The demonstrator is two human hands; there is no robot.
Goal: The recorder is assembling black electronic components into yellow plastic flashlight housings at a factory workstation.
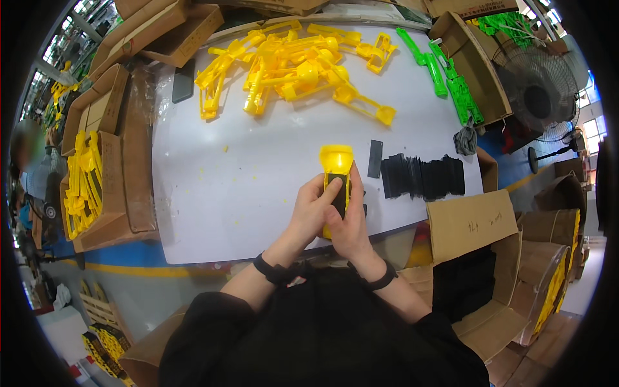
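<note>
Both hands hold a yellow plastic housing (336, 157) upright near the front edge of the white table, its wide cupped end pointing away from me. A flat black strip (338, 201) lies in its long body. My left hand (308, 211) is closed on the left side, with its thumb pressed onto the strip. Closed round the right side is my right hand (351, 230), its thumb also on the strip. The lower end of the housing is partly hidden by my hands. Right of them lie a single black strip (374, 159) and a row of black strips (422, 177).
A heap of yellow plastic parts (293, 76) covers the table's far side, near a dark phone-like slab (183, 82). Green parts (461, 97) lie far right, beside a fan (535, 93). Cardboard boxes hold yellow parts (84, 187) at left and black pieces (464, 280) at right.
</note>
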